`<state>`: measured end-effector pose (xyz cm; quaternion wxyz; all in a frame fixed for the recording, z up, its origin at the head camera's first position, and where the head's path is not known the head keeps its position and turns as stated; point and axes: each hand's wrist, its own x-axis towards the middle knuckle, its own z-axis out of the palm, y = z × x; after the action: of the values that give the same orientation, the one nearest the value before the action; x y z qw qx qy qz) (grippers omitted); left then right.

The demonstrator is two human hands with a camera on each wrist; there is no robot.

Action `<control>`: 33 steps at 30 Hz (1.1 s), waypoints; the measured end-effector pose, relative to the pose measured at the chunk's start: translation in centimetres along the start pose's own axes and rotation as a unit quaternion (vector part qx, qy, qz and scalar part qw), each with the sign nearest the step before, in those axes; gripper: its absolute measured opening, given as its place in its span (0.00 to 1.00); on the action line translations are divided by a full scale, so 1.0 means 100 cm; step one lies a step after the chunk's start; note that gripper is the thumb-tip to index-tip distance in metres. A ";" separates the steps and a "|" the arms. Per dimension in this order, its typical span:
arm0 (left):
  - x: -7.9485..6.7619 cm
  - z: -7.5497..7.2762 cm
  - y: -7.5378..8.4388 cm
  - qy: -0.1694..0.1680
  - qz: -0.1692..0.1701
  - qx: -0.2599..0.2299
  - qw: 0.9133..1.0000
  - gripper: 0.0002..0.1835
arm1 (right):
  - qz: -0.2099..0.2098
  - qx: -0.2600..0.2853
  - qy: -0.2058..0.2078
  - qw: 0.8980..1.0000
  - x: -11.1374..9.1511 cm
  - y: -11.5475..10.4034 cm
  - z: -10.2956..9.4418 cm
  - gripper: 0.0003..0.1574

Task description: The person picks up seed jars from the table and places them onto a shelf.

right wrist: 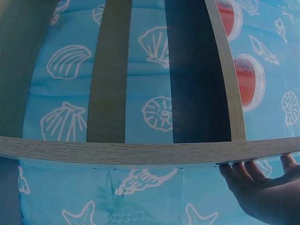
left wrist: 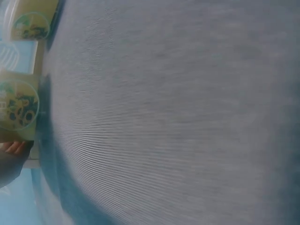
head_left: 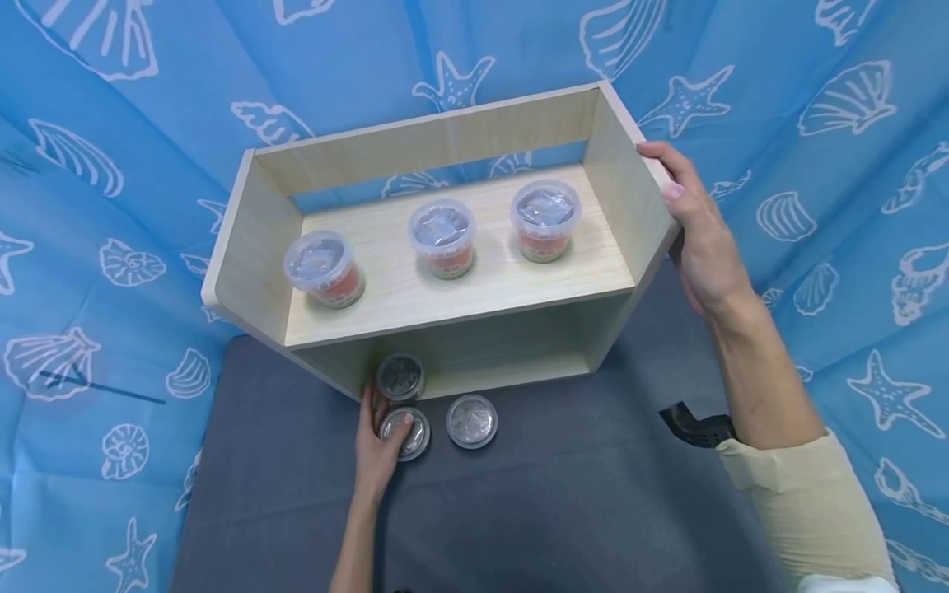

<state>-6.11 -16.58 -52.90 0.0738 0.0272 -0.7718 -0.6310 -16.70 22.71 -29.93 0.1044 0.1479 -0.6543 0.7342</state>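
Observation:
A two-tier wooden shelf [head_left: 445, 303] stands at the back of the dark cloth. My right hand [head_left: 693, 218] holds its right side panel near the top, also visible as the hand [right wrist: 267, 192] at the panel's edge in the right wrist view. Low at the left, my left hand [head_left: 378, 449] grips a lidded plastic tub [head_left: 413, 443], its thumb over the lid. Right behind that sits another tub [head_left: 400, 377], at the lower tier's front left. In the left wrist view, fingers [left wrist: 16, 147] show at the side of a tub [left wrist: 18, 105] with a round picture label.
Another tub [head_left: 472, 422] stands on the dark cloth [head_left: 556, 494] right of my left hand. On the upper tier are a left tub [head_left: 326, 268], a middle tub [head_left: 443, 237] and a right tub [head_left: 546, 220], all with reddish contents. A blue shell-print curtain [head_left: 119, 272] surrounds the area.

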 end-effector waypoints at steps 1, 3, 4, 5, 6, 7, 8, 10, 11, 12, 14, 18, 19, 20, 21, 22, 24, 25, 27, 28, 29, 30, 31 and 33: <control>-0.003 0.000 -0.001 0.001 0.000 0.001 1.000 0.46 | 0.000 -0.002 0.000 1.000 0.000 0.000 0.000 0.29; -0.008 0.001 -0.002 0.002 0.000 0.009 1.000 0.45 | 0.001 -0.004 0.001 1.000 0.000 0.000 -0.001 0.29; -0.010 0.001 -0.002 0.003 -0.001 0.016 1.000 0.45 | 0.000 -0.004 0.001 1.000 0.000 0.000 0.000 0.29; -0.013 0.000 -0.002 0.005 -0.002 0.025 1.000 0.45 | 0.001 -0.006 0.002 1.000 0.000 0.000 0.000 0.29; -0.015 0.000 -0.002 0.006 -0.004 0.032 0.999 0.44 | 0.000 -0.008 0.002 1.000 0.000 0.000 0.000 0.29; -0.017 0.000 -0.002 0.007 -0.009 0.038 0.999 0.45 | 0.000 -0.009 0.002 1.000 0.000 0.000 0.000 0.29; -0.019 0.000 -0.002 0.007 -0.013 0.044 0.999 0.44 | 0.000 -0.009 0.003 1.000 0.000 0.000 0.000 0.29; -0.023 0.000 -0.003 0.008 -0.019 0.045 0.999 0.44 | -0.001 -0.009 0.004 1.000 0.000 0.000 0.001 0.29; -0.024 0.000 -0.003 0.007 -0.022 0.041 0.999 0.44 | -0.001 -0.010 0.005 1.000 0.000 0.000 0.001 0.29; -0.025 -0.001 -0.004 0.006 -0.024 0.037 0.999 0.44 | -0.002 -0.009 0.006 1.000 0.000 0.000 0.001 0.29; -0.028 -0.001 -0.005 0.003 -0.024 0.031 0.999 0.44 | -0.003 -0.011 0.008 1.000 0.000 0.000 0.001 0.29; -0.032 -0.001 -0.005 -0.003 -0.018 0.044 0.999 0.45 | -0.004 -0.014 0.008 1.000 0.000 0.000 0.001 0.29; -0.033 -0.002 -0.004 -0.005 -0.018 0.050 0.999 0.45 | -0.003 -0.014 0.008 1.000 0.000 -0.001 0.002 0.29; -0.034 -0.002 -0.004 -0.008 -0.016 0.056 0.998 0.46 | -0.002 -0.014 0.008 1.000 0.000 -0.001 0.002 0.29; -0.035 -0.002 -0.004 -0.011 -0.017 0.060 0.998 0.46 | -0.001 -0.015 0.008 1.000 0.000 -0.001 0.002 0.30; -0.036 -0.003 -0.003 -0.013 -0.017 0.065 0.998 0.47 | 0.000 -0.015 0.008 1.000 0.000 -0.001 0.002 0.30; -0.038 -0.004 -0.003 -0.019 -0.019 0.067 0.997 0.48 | 0.004 -0.015 0.008 1.000 0.001 -0.002 0.002 0.30; -0.038 -0.004 -0.003 -0.022 -0.020 0.068 0.997 0.48 | 0.006 -0.013 0.007 1.000 0.001 -0.002 0.002 0.30; -0.039 -0.006 -0.003 -0.023 -0.023 0.072 0.997 0.49 | 0.011 -0.009 0.005 1.000 0.001 -0.003 0.002 0.29; -0.040 -0.006 -0.004 -0.024 -0.024 0.075 0.997 0.48 | 0.013 -0.007 0.003 1.000 0.001 -0.004 0.001 0.29; -0.040 -0.006 -0.005 -0.025 -0.026 0.076 0.996 0.48 | 0.016 -0.004 0.000 1.000 0.001 -0.005 0.001 0.29; -0.040 -0.006 -0.005 -0.024 -0.026 0.082 0.996 0.48 | 0.018 -0.001 -0.004 1.000 0.001 -0.005 0.000 0.28; -0.040 -0.006 -0.006 -0.023 -0.026 0.086 0.996 0.48 | 0.021 0.002 -0.007 1.000 0.000 -0.006 -0.001 0.28; -0.040 -0.006 -0.014 -0.017 -0.028 0.091 0.995 0.48 | 0.024 0.003 -0.015 1.000 0.000 -0.008 -0.003 0.28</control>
<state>-2.15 -16.95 -54.48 0.0402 0.0446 -0.8259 -0.5606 -16.48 23.10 -29.25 0.0763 0.1431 -0.6567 0.7365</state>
